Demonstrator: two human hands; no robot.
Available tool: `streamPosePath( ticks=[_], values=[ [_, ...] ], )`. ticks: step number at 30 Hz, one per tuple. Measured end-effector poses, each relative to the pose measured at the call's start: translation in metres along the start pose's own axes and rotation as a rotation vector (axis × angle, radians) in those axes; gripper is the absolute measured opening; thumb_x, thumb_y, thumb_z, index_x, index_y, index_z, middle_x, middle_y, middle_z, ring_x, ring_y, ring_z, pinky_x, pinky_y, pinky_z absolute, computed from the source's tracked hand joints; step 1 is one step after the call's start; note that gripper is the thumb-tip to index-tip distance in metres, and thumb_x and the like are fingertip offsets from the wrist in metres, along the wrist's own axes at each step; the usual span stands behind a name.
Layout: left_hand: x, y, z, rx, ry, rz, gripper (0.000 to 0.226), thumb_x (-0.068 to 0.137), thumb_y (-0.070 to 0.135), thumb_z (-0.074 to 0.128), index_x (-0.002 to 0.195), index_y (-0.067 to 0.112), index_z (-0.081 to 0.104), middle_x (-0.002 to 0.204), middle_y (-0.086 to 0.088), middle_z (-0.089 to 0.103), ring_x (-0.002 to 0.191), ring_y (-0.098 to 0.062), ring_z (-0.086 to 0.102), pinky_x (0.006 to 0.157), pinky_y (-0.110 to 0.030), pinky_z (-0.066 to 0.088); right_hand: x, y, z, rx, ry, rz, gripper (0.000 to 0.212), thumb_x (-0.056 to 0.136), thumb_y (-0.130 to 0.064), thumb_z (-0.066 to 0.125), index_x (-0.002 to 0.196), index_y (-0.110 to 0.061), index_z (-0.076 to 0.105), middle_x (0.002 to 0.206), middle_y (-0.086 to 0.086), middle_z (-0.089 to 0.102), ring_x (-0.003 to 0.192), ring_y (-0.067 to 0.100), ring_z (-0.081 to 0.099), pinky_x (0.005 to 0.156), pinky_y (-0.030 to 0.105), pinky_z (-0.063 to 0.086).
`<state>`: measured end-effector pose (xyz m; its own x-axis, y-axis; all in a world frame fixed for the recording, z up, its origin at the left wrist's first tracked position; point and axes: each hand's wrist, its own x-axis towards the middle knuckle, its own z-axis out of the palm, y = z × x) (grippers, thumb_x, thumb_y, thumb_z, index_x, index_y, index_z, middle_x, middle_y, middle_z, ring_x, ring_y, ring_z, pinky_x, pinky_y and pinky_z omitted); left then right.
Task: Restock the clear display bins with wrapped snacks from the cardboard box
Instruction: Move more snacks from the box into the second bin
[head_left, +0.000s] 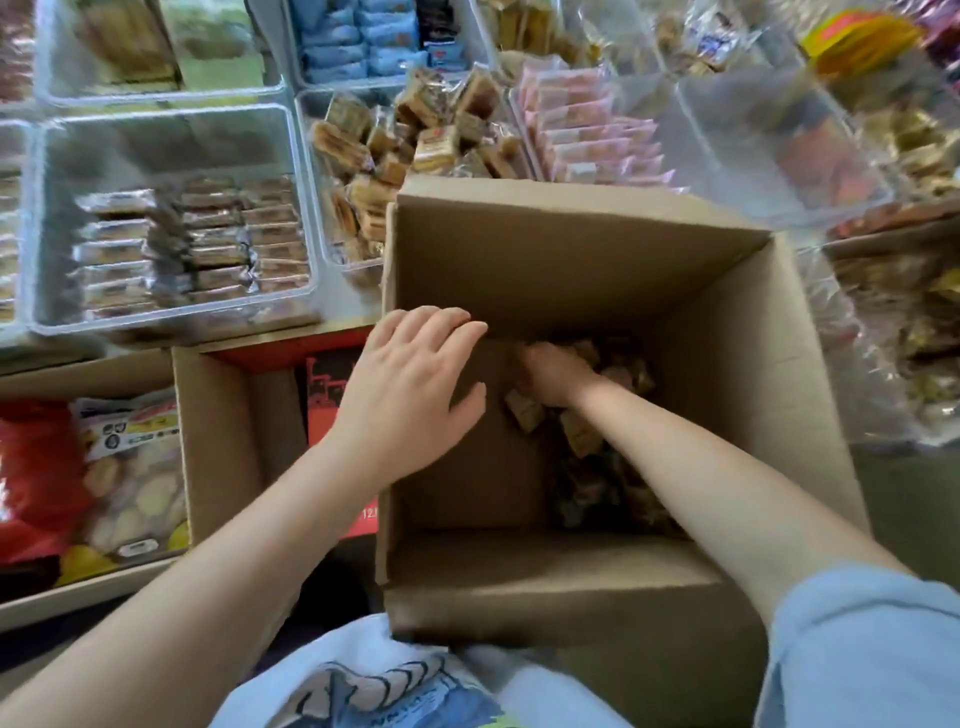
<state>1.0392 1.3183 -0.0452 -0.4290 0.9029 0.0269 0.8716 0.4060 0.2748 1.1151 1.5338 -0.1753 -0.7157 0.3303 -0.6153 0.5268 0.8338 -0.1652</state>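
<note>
Left hand (410, 379) flat on left rim of box (571, 249), fingers relaxed. Right hand (553, 374) deep inside, clutching snacks (582, 434); bins (171, 218) upper frame hold snacks.

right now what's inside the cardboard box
Wrapped snacks piled at the bottom right of the box, with the right hand down among them. The forearm covers part of the pile; the hand's grip can't be seen.

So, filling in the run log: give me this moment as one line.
stage: picking | left hand: resting on box wall, open | right hand: down in box among snacks, grasp unclear | bins: untouched
</note>
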Motion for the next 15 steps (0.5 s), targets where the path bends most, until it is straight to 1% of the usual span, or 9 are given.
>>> streamPosePath(
  ticks=[2,4,7,8,9,11,12,14,15],
  values=[
    [0.001,0.001,-0.001,0.045,0.011,-0.017,0.052,0.093,0.041,0.055,0.138,0.015,0.058,0.139,-0.006,0.060,0.132,-0.027,0.050,0.112,-0.041,0.030,0.015,0.007,0.015,-0.043,-0.061,-0.009,0.034,0.101,-0.025,0.051,0.133,-0.013,0.058,0.133,0.014,0.061,0.118,0.033,0.060,0.095,0.040,0.051],
    [0.000,0.001,-0.003,0.059,0.000,-0.023,0.055,0.092,0.045,0.051,0.139,0.017,0.057,0.140,-0.004,0.059,0.133,-0.025,0.049,0.113,-0.040,0.030,0.025,0.012,0.030,-0.091,-0.137,0.027,0.038,0.101,-0.023,0.052,0.137,-0.009,0.054,0.139,0.018,0.057,0.126,0.035,0.055,0.100,0.039,0.046],
    [0.002,0.004,0.000,0.093,-0.008,-0.030,0.056,0.092,0.047,0.051,0.140,0.018,0.057,0.140,-0.002,0.059,0.133,-0.024,0.049,0.113,-0.040,0.029,0.042,0.020,0.059,-0.107,-0.169,0.069,0.049,0.103,-0.031,0.048,0.148,-0.013,0.042,0.150,0.022,0.044,0.138,0.038,0.042,0.112,0.044,0.037],
    [0.003,0.004,0.000,0.098,-0.004,-0.031,0.056,0.092,0.047,0.051,0.140,0.018,0.057,0.139,-0.002,0.059,0.133,-0.024,0.049,0.113,-0.039,0.029,0.045,0.020,0.065,-0.110,-0.162,0.086,0.049,0.103,-0.033,0.046,0.148,-0.015,0.042,0.151,0.022,0.043,0.140,0.039,0.039,0.114,0.046,0.034],
    [0.002,0.004,0.001,0.097,0.002,-0.033,0.056,0.092,0.047,0.051,0.140,0.018,0.057,0.139,-0.002,0.059,0.133,-0.023,0.049,0.113,-0.039,0.029,0.046,0.020,0.068,-0.085,-0.157,0.096,0.046,0.103,-0.032,0.046,0.145,-0.015,0.046,0.149,0.020,0.046,0.139,0.037,0.041,0.115,0.047,0.033],
    [0.001,0.003,0.003,0.090,0.018,-0.036,0.055,0.092,0.046,0.052,0.140,0.018,0.057,0.140,-0.003,0.059,0.133,-0.023,0.048,0.114,-0.040,0.031,0.041,0.018,0.058,0.023,-0.129,0.073,0.042,0.102,-0.030,0.050,0.140,-0.014,0.052,0.143,0.017,0.053,0.133,0.035,0.049,0.112,0.044,0.037],
    [0.001,0.003,0.003,0.085,0.027,-0.033,0.055,0.092,0.046,0.052,0.140,0.018,0.057,0.140,-0.003,0.059,0.134,-0.024,0.048,0.114,-0.040,0.031,0.038,0.017,0.049,0.134,-0.102,0.062,0.044,0.099,-0.032,0.056,0.139,-0.014,0.053,0.141,0.016,0.055,0.129,0.034,0.052,0.108,0.041,0.041],
    [0.000,0.003,0.004,0.069,0.045,-0.030,0.056,0.092,0.045,0.052,0.140,0.018,0.056,0.141,-0.004,0.058,0.135,-0.024,0.047,0.115,-0.040,0.032,0.030,0.017,0.028,0.476,-0.022,0.089,0.048,0.093,-0.035,0.065,0.136,-0.017,0.055,0.133,0.012,0.060,0.117,0.029,0.060,0.096,0.038,0.050],
    [-0.001,0.004,0.005,0.061,0.054,-0.033,0.056,0.092,0.045,0.052,0.141,0.018,0.056,0.141,-0.004,0.057,0.136,-0.024,0.046,0.115,-0.040,0.031,0.025,0.014,0.014,0.658,0.002,0.115,0.044,0.093,-0.036,0.066,0.132,-0.019,0.056,0.127,0.009,0.063,0.108,0.025,0.062,0.089,0.039,0.054]
  ],
)
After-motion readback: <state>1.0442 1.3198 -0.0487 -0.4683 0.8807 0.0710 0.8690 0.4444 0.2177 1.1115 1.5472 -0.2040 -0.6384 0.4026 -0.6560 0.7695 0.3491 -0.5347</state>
